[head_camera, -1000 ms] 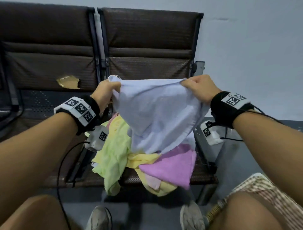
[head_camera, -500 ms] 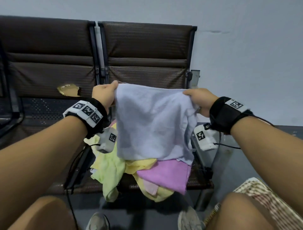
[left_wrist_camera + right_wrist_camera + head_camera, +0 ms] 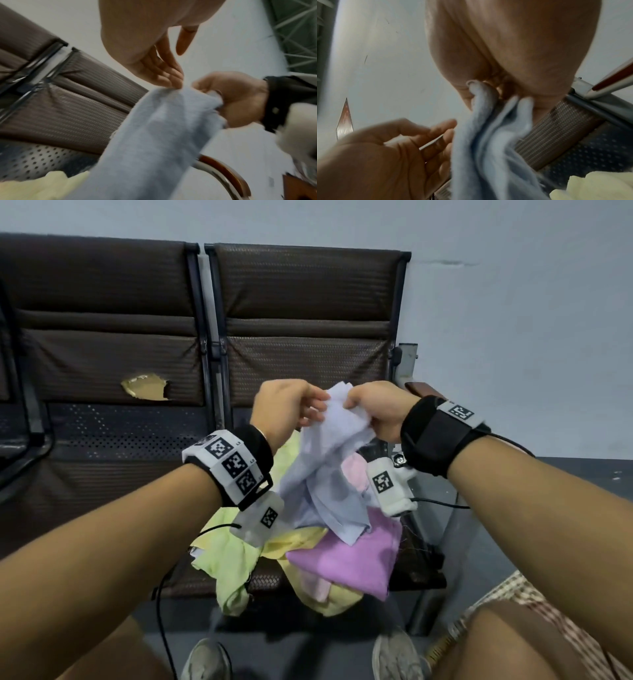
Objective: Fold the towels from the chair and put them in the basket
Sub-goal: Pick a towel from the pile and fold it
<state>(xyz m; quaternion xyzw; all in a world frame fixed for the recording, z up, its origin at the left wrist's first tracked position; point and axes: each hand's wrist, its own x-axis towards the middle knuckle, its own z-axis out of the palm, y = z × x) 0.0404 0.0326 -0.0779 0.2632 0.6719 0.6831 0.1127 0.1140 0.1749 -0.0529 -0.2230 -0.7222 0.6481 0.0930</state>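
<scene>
A: Where is the blue towel [image 3: 329, 470]?

B: It hangs in the air over the right seat of the bench [image 3: 298, 292], bunched at the top between the two hands; its lower part drapes down onto the pile [image 3: 342, 556] of towels.

A: And the right hand [image 3: 375, 407]?

B: Its fingers are curled tight round the top of the towel; the right wrist view shows two folds of blue cloth pinched up into the fist.

A: The left hand [image 3: 286, 409]?

B: It sits just beside the right one, almost touching; its fingers are straight and loosely spread, and their tips meet the cloth's upper edge; the left wrist view shows them laid against the towel rather than closed on it.

A: What lies under the towel?

B: The pile rests on the right seat; a pink towel [image 3: 346, 559] hangs over the front edge, a green one [image 3: 233, 563] spills over the same edge to its left, and a yellow one [image 3: 301, 542] shows between them.

A: Anything else?

B: The left seat's back has a tear [image 3: 145, 385] near its lower right corner; a wooden armrest [image 3: 423, 390] stands at the bench's right end, behind the right wrist; a checked cloth [image 3: 534, 611] lies at the lower right, by the person's knee.
</scene>
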